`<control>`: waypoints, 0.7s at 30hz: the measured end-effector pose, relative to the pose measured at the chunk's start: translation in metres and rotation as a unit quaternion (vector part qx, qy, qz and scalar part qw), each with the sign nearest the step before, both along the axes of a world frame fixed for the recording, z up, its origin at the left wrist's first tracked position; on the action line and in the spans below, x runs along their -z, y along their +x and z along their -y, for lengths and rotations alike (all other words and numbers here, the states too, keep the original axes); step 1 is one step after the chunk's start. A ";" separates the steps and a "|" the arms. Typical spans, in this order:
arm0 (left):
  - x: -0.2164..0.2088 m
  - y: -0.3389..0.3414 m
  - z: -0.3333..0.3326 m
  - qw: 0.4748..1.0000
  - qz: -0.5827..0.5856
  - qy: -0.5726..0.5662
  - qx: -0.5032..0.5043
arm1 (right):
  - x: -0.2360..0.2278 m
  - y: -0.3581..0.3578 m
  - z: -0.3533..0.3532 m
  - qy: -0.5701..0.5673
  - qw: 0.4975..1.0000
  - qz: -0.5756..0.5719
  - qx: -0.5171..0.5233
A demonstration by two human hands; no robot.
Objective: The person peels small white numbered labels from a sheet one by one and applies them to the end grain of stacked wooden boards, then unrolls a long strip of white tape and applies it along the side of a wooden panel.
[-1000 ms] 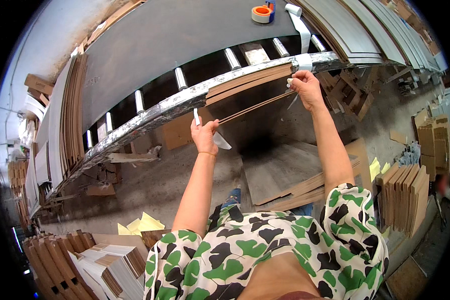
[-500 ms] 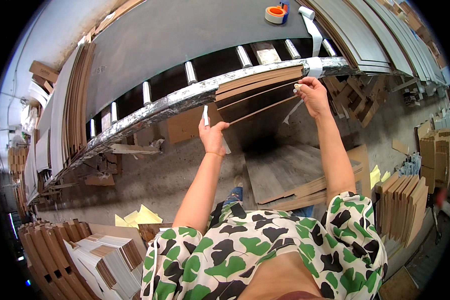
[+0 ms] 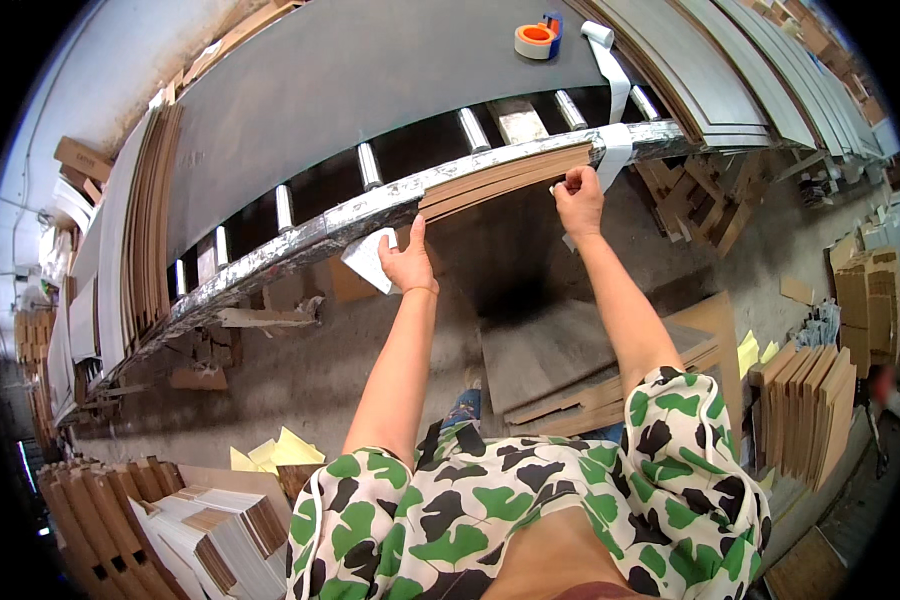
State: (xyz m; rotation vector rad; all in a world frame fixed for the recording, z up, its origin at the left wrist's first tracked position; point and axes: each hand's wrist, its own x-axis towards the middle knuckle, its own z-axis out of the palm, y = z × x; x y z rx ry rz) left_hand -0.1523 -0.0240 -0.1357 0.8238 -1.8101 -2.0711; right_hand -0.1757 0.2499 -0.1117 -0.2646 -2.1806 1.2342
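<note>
A stack of thin brown boards (image 3: 505, 184) sits edge-on against the near side of the roller table. My left hand (image 3: 407, 264) is at its left end, thumb up against the board edges. A white paper sheet (image 3: 368, 262) sticks out from the fingers of that hand. At the stack's right end, my right hand (image 3: 581, 204) is closed in a pinch just below the boards. Something small and pale shows at its fingertips, too small to name. A white strip (image 3: 615, 150) drapes over the table edge beside that hand.
The roller table (image 3: 370, 165) carries a large dark sheet (image 3: 360, 90). On it lie an orange-cored tape roll (image 3: 536, 41) and a white roll (image 3: 597, 34). Panels (image 3: 135, 220) lean at left, others (image 3: 730, 75) at right. Dark boards (image 3: 560, 355) lie low before me.
The lower boards, spread apart before, now lie close against the rest of the stack. My right hand moved left and a little down. The white paper by my left hand now shows broad side on.
</note>
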 end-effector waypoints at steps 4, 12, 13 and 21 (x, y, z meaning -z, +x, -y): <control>-0.007 0.000 -0.009 0.999 -0.035 0.005 0.003 | 0.018 0.005 -0.017 0.082 0.996 -0.030 0.010; -0.042 0.050 -0.002 0.991 -0.009 0.071 0.110 | -0.050 0.024 -0.062 -0.222 0.973 0.016 -0.064; -0.045 0.054 -0.001 0.991 0.015 0.072 0.116 | -0.059 0.026 -0.051 -0.236 0.968 0.001 -0.082; -0.031 0.007 -0.015 1.000 -0.020 -0.001 0.011 | -0.016 0.002 -0.017 0.062 0.997 -0.008 -0.044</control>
